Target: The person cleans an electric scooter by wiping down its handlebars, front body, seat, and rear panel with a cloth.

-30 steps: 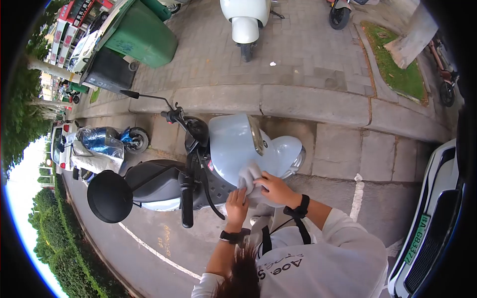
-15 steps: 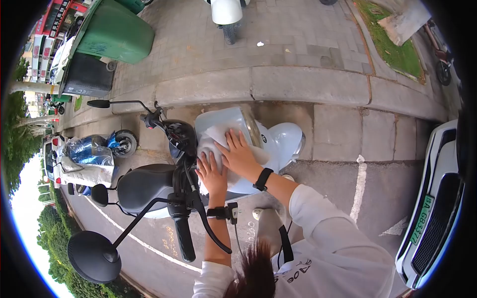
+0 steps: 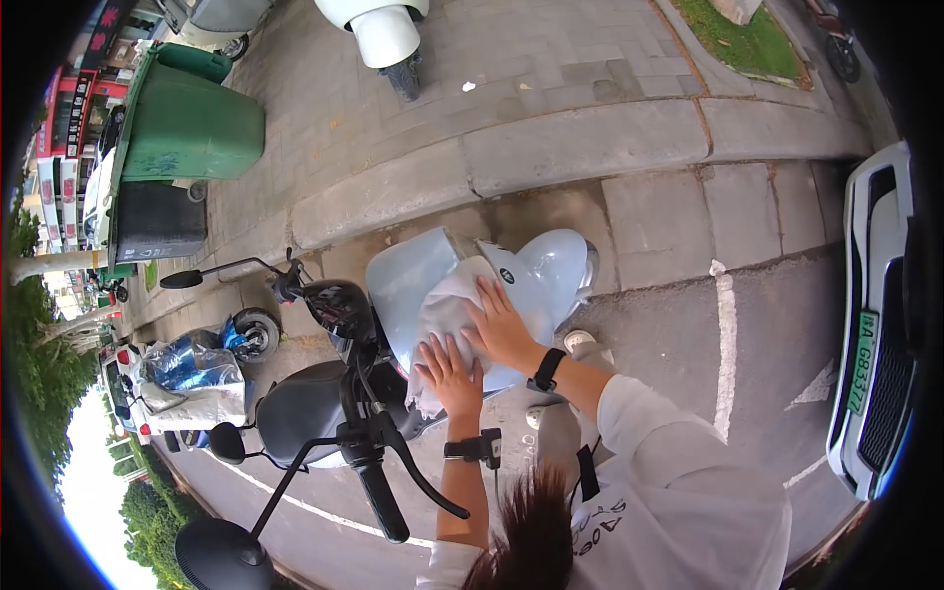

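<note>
A pale cloth (image 3: 447, 303) lies bunched on the light blue front panel (image 3: 405, 280) of a scooter. My left hand (image 3: 450, 379) rests flat on the cloth's lower part, fingers spread. Further up and to the right, my right hand (image 3: 500, 323) presses on the same cloth, its fingers also apart. Beside my left hand are the scooter's black handlebar grip (image 3: 379, 501) and brake lever. The rounded front fender (image 3: 556, 265) is to the right of the cloth.
Two black mirrors stick out, one at the upper left (image 3: 182, 279), one at the lower left (image 3: 224, 556). A kerb (image 3: 590, 147) runs behind the scooter. A white car (image 3: 870, 324) stands at the right, a green bin (image 3: 192, 123) at the upper left.
A second ago both hands pinched the cloth near the panel's lower edge; now they lie spread on it. Since half a second ago, hands and cloth have shifted toward the fender side.
</note>
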`<action>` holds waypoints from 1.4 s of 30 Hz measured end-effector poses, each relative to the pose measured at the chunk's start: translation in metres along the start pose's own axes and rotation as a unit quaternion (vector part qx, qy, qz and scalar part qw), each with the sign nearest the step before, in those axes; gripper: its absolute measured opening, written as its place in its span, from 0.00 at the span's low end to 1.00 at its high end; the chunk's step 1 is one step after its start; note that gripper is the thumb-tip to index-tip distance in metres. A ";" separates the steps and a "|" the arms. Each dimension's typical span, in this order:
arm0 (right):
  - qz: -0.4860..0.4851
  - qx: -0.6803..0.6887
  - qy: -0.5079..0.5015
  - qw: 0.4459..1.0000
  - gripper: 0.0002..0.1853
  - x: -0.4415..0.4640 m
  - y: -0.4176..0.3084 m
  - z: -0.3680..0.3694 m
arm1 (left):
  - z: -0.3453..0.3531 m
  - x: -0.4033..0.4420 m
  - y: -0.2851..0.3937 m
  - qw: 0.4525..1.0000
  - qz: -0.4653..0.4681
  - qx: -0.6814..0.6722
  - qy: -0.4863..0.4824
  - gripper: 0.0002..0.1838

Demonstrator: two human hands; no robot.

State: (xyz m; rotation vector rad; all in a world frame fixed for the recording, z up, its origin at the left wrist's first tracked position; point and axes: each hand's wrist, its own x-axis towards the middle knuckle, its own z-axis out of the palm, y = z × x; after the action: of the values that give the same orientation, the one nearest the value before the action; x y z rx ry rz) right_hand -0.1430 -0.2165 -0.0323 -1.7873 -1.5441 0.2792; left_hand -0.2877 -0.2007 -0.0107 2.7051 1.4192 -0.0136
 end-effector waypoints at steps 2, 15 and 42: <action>0.105 0.050 0.066 0.991 0.23 0.024 0.007 0.008 | -0.011 0.027 0.007 1.000 0.018 -0.009 0.012 0.34; 0.269 0.180 -0.053 0.945 0.33 -0.109 -0.009 0.059 | 0.045 -0.067 -0.005 0.978 0.112 0.138 -0.113 0.31; 0.395 0.251 -0.113 0.876 0.39 -0.176 0.034 0.102 | 0.083 -0.081 0.021 0.956 0.164 0.128 -0.208 0.22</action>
State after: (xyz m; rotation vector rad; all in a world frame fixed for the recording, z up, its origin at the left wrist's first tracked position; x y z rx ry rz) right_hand -0.2228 -0.3388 -0.1777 -1.8888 -0.6784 1.2019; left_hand -0.3136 -0.2861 -0.0883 2.8649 0.8923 -0.7440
